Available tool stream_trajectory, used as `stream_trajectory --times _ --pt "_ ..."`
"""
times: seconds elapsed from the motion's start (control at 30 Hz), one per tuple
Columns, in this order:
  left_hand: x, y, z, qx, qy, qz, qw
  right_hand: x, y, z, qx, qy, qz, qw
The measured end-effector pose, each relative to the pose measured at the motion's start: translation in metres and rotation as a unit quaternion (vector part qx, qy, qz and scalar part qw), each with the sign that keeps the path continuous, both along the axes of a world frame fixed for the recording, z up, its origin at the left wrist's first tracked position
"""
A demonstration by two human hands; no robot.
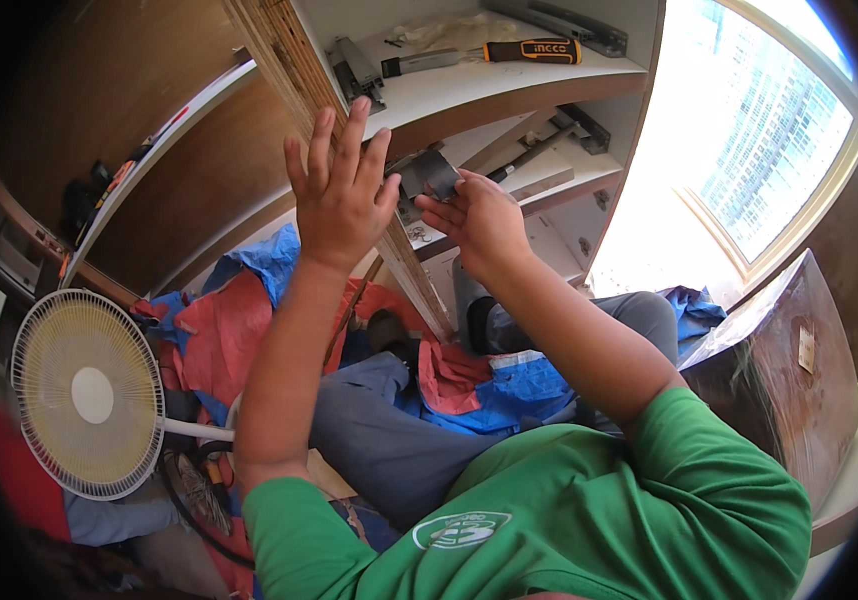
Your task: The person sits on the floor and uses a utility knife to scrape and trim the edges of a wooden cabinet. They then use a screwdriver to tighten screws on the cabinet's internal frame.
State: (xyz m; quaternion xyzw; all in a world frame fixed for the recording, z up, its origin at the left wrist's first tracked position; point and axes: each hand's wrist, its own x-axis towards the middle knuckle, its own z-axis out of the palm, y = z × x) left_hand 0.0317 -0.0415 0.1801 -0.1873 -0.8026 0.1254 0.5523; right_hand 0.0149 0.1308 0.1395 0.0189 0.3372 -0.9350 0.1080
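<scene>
My left hand [342,215] is raised with its fingers spread, in front of the raw plywood edge [294,60] of an open cabinet. Nothing is in it. Between the thumb and fingers of my right hand [489,225] is a small flat dark-grey piece [431,175], smooth and roughly square; its exact kind is unclear. That hand is at the cabinet's middle shelf opening. On the white shelf [429,105] above lies a chisel [529,51] with a black and orange handle. Below it, a dark-handled tool [529,158] rests among loose boards.
Metal drawer slides [574,28] lie at the upper shelf's back. A round fan [89,395] stands at left. Red and blue tarpaulin [219,335] covers the floor around my legs. At right are a bright window [779,130] and a brown wooden box [799,390].
</scene>
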Motion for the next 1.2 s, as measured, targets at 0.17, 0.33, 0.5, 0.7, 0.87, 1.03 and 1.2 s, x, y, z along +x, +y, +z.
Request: stream_trajectory --times 0.17,0.33,0.5,0.7,0.87,1.03,1.2 --pt "-0.027 0.004 0.035 -0.144 0.066 -0.011 0.987 -0.007 0.013 0.000 -0.011 0.020 -0.003 1.000" --pt "-0.031 0.005 0.050 -0.166 -0.012 -0.039 0.985 -0.008 0.009 -0.003 -0.026 0.002 0.000 1.000" --pt "-0.040 0.018 0.061 -0.185 -0.042 -0.062 0.980 -0.011 0.002 -0.011 -0.019 -0.003 0.026 0.999" --pt "-0.057 0.036 0.104 -0.170 0.034 -0.088 0.981 -0.008 -0.012 -0.004 -0.005 -0.004 0.055 0.998" --pt "-0.056 0.033 0.144 -0.212 0.081 -0.021 0.974 0.000 -0.031 0.021 -0.056 0.019 0.065 0.996" --pt "-0.058 0.040 0.139 -0.221 0.083 -0.001 0.972 0.019 -0.041 0.044 -0.126 -0.007 0.096 0.987" --pt "-0.064 0.038 0.136 -0.214 0.085 0.021 0.973 0.027 -0.039 0.044 -0.142 0.037 0.140 0.979"
